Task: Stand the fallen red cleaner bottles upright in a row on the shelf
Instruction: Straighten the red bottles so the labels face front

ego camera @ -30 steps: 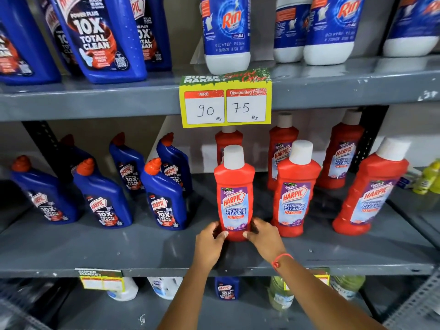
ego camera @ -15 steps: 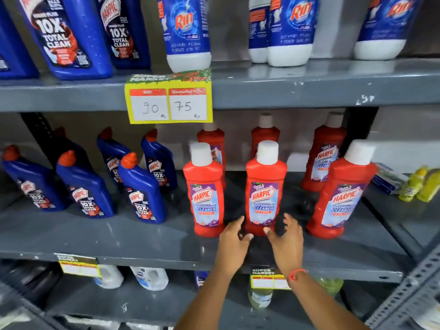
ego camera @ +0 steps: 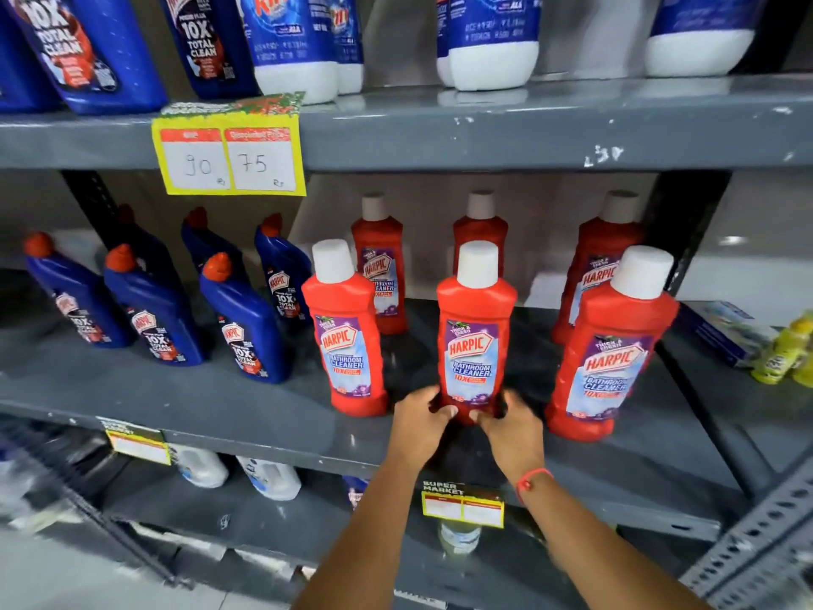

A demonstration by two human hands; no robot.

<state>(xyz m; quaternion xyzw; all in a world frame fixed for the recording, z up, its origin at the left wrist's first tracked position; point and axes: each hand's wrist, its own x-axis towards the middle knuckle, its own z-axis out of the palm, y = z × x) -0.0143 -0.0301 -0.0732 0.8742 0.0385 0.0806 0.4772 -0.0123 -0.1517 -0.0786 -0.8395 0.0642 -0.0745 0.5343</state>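
I am facing a grey metal shop shelf (ego camera: 198, 402) with scuffed paint, another shelf above it carrying blue and white bottles and a yellow price tag (ego camera: 228, 162) hanging from its edge. To the left on my shelf stand blue toilet-cleaner bottles (ego camera: 246, 328); at the far right, small yellow bottles (ego camera: 783, 354).

From my head camera, the one view I have: my left hand (ego camera: 418, 422) and right hand (ego camera: 510, 427) are cupped round the base of the middle red bottle (ego camera: 475, 332), fingertips pressing it from either side. It stands upright near the front edge, between the left red bottle (ego camera: 345, 341) and the right red bottle (ego camera: 611, 350), apart from both. Three more red ones stand behind.

My worry is the grip: I hold it only at the foot, and it is tall and narrow, so a quick nudge could tip it backwards into the rear bottles or sideways into a neighbour. It also sits close to the shelf lip, where a pull towards me might drop it.

The bottle itself is bright red plastic with a waisted shoulder, a white cap, and a purple and blue Harpic Bathroom Cleaner label facing me.
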